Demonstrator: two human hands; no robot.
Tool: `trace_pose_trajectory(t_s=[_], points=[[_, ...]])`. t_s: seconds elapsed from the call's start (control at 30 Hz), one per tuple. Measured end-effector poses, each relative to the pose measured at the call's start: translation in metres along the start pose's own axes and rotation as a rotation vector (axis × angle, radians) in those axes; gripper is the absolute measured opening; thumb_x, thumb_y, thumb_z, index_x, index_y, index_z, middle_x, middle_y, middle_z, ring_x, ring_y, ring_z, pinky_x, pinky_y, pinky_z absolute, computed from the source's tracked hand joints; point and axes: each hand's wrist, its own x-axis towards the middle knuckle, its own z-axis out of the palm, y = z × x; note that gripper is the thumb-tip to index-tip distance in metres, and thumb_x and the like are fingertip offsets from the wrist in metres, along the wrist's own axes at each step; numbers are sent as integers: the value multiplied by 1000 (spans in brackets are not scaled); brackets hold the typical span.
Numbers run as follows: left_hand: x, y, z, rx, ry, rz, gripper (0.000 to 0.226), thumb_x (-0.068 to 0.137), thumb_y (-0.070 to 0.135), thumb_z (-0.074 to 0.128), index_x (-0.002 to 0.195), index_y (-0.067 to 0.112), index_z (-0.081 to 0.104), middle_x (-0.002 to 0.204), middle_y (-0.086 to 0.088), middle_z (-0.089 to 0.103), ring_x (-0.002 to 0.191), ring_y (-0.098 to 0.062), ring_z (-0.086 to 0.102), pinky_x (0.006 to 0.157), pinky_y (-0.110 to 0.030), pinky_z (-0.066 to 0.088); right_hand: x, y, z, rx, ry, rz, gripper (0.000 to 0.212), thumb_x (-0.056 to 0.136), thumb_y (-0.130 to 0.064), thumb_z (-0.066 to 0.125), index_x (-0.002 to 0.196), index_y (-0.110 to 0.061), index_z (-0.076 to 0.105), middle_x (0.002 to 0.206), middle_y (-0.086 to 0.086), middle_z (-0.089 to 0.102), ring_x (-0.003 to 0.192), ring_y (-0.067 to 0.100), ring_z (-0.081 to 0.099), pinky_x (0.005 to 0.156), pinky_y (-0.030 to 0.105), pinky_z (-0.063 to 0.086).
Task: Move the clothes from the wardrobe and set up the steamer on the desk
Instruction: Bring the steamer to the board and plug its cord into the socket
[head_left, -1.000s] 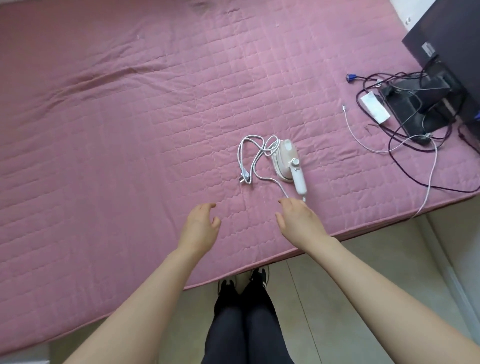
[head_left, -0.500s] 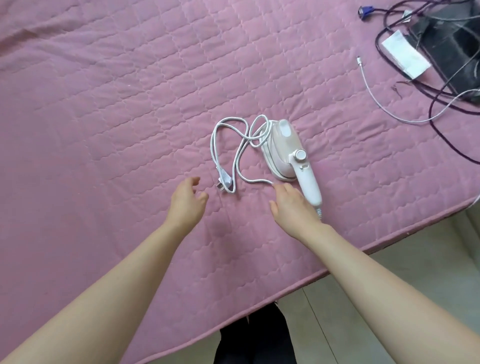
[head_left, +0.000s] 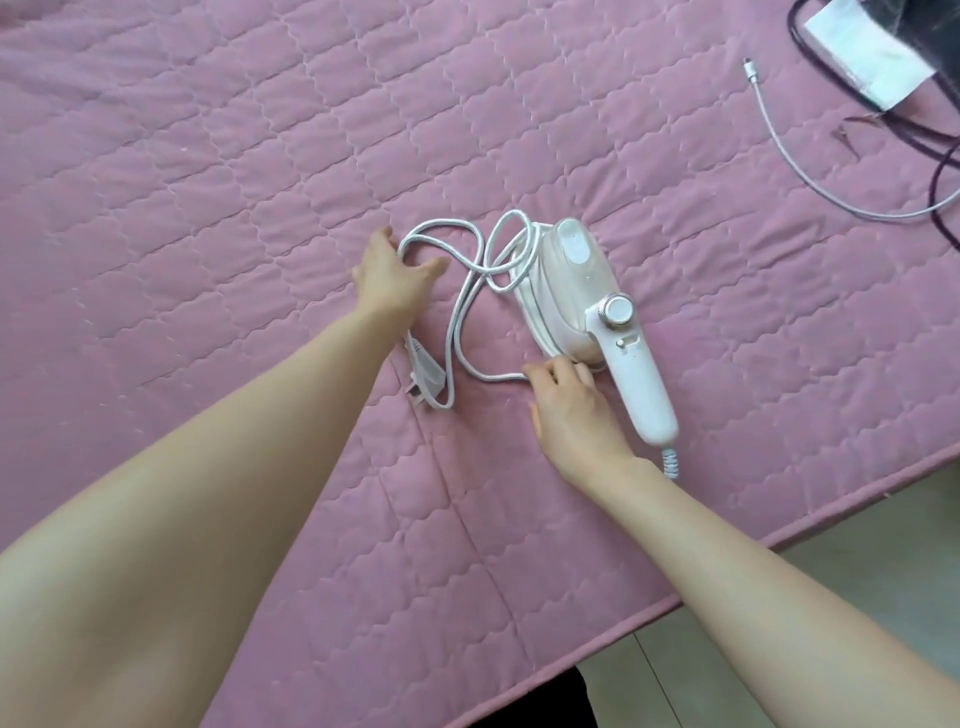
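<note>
A white and pale pink handheld steamer (head_left: 576, 280) lies flat on the pink quilted cover (head_left: 208, 156), its handle pointing toward me. Its white cord (head_left: 457, 322) loops to the left and ends in a plug (head_left: 426, 374). My left hand (head_left: 392, 275) rests on the far left loop of the cord, fingers spread, thumb toward the steamer. My right hand (head_left: 571, 410) lies just left of the handle, its fingertips touching the cord at the steamer's base. Neither hand has closed around anything. No clothes are in view.
A thin white cable (head_left: 800, 171), dark cables (head_left: 940, 171) and a white paper (head_left: 867, 57) lie at the top right. The cover's edge runs diagonally at the lower right, with pale floor (head_left: 831, 571) beyond it.
Both hands have moved forward to the steamer. The left hand went from short of the plug onto the cord loop. The right hand slid up to the steamer's base. The view has come closer.
</note>
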Motion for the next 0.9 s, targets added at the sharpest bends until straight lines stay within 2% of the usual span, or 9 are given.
trace_pose_trajectory(t_s=[0.13,0.2,0.37,0.53,0.6,0.73,0.8,0.9], points=[[4,23,17,160,60,-61,89,62,68,69,130,16,45,136,-2,42,132,-30,29,109,-49,29,0,-2,2,32,17,-2,49,76,9,58,121,-10,51,115,12,47,108,33,46,84,42,47],[2,32,26,234,74,-121,98,56,73,69,130,15,42,138,-1,37,132,-30,27,107,-48,28,2,-3,1,40,13,5,48,76,11,55,118,-10,50,116,11,46,108,33,44,84,42,46],[-8,41,46,456,138,-120,105,51,69,77,131,15,35,135,-3,35,128,-29,30,95,-42,31,2,-3,2,49,27,6,46,78,14,48,118,-10,50,116,11,45,107,33,44,85,42,45],[-11,25,40,657,122,-8,96,55,47,86,129,16,33,132,-6,39,125,-30,36,94,-41,35,0,-1,7,52,34,-12,39,78,8,55,112,-11,51,110,10,48,103,32,47,82,43,47],[-15,15,34,663,110,34,86,60,36,84,126,14,35,128,-8,46,121,-31,43,91,-41,39,-2,-2,9,67,31,-13,32,81,5,57,108,-10,52,106,10,49,98,33,49,79,46,48],[-29,-6,24,585,58,48,54,70,12,72,112,11,38,107,-12,60,99,-37,59,72,-40,47,-12,-9,14,118,19,-34,20,87,2,53,104,-8,53,102,12,54,95,33,52,79,42,44],[-37,-19,18,540,59,57,46,72,9,69,108,9,41,99,-12,58,96,-37,59,68,-38,45,-18,-12,17,122,5,-50,21,85,4,54,102,-8,53,100,11,54,93,34,52,76,42,44],[-47,-37,5,411,28,-1,43,69,18,74,102,9,47,91,-6,53,88,-28,55,65,-32,39,-27,-16,20,110,-10,-64,21,83,5,55,100,-8,54,97,11,54,90,34,52,74,40,42]])
